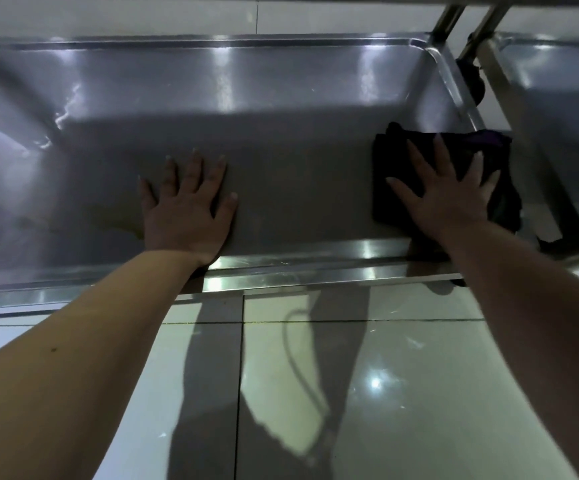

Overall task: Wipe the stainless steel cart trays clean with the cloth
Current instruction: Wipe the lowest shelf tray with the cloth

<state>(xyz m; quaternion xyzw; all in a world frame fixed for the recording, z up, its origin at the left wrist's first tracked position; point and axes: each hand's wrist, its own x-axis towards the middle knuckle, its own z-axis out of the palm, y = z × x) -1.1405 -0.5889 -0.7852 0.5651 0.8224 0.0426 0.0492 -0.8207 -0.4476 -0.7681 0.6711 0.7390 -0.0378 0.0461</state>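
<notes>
Right hand (449,199) presses flat, fingers spread, on dark cloth (402,174) at tray (281,98) corner; left hand (187,209) braces flat, fingers spread — unpinched cloth may bunch and skip the corner seam.

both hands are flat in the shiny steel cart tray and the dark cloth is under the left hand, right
Not quite. The head view shows the dark purple-black cloth under the right hand, near the tray's right end. The left hand lies flat on the bare stainless steel cart tray. Both hands are flat, as you said.
</notes>
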